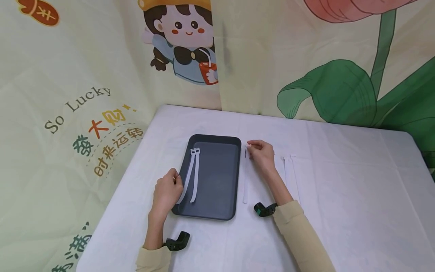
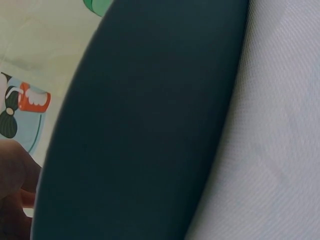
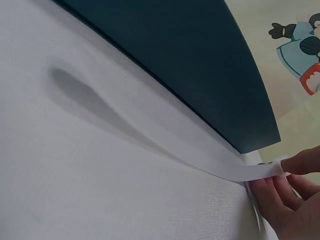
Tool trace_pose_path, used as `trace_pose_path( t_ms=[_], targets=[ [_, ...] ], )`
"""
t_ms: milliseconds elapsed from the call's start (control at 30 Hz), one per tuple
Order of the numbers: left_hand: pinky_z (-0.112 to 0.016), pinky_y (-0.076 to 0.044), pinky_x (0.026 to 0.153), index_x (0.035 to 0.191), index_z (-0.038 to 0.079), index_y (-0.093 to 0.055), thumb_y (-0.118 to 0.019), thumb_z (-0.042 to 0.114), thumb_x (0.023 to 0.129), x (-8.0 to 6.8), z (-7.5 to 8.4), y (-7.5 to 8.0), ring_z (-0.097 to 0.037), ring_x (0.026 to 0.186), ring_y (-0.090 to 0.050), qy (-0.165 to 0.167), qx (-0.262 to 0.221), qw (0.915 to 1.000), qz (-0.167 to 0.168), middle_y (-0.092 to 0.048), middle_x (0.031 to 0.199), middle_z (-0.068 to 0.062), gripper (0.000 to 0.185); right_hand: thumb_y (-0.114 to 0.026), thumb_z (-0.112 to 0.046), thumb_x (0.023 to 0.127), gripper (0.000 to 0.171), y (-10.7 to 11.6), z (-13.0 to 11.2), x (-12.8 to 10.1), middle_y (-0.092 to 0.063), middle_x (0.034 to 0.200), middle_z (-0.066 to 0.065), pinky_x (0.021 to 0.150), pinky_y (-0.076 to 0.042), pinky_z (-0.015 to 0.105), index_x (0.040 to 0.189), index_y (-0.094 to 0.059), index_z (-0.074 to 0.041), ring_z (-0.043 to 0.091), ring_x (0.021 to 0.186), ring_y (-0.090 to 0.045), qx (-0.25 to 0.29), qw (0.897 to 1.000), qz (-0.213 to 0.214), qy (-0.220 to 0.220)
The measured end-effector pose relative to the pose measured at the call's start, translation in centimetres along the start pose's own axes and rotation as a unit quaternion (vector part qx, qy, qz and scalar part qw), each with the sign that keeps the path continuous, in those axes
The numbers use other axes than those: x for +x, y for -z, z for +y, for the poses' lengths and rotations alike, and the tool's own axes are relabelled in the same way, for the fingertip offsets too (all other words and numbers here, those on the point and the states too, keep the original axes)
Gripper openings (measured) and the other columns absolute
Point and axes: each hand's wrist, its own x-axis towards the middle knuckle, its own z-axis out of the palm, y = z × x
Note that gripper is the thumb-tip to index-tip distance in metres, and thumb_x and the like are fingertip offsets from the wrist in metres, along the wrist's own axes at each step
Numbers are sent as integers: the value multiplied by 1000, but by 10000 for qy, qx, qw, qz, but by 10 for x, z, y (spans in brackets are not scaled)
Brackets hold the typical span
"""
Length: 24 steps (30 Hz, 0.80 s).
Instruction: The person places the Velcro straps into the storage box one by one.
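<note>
The right hand (image 1: 261, 154) pinched the far end of a white strip (image 1: 245, 181) between thumb and fingertips (image 3: 300, 165), lifting that end just off the tablecloth (image 1: 340, 181). The strip's long axis ran back toward the person, just beside the dark tray (image 1: 217, 177)'s right rim. The left hand (image 1: 166, 190), fingers curled, held the tray's left rim, touching one of two strips in the tray (image 1: 190, 177). More spare strips (image 1: 290, 173) lay right of the right hand.

Beige long sleeves (image 1: 302, 234) on both arms, cuffs ending short of the wrists near the tray (image 1: 234, 173). Black wrist-mounted cameras (image 1: 265, 209) strapped on, green trim showing. Bare hands, no gloves.
</note>
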Motion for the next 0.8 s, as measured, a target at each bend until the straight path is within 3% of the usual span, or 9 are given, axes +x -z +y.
trace_pose_path(
  t_ms=[133, 800],
  targets=[
    [-32, -32, 46, 88, 5, -54, -47, 11, 101, 0, 0, 0, -20, 53, -46, 1, 1, 10000, -22, -49, 61, -5, 15, -66, -4, 93, 22, 2, 1, -3, -73, 91, 15, 59, -49, 18, 111, -75, 2, 8, 61, -58, -111, 9999, 65, 32],
    [-31, -32, 46, 89, 4, -54, -48, 11, 101, -1, 0, -1, -20, 53, -46, -31, -41, 10000, -9, -50, 61, -6, 15, -68, -7, 95, 20, 7, 2, -10, -74, 101, 23, 64, -55, 22, 111, -74, 3, 14, 65, -64, 179, 9998, 22, -31]
  ],
)
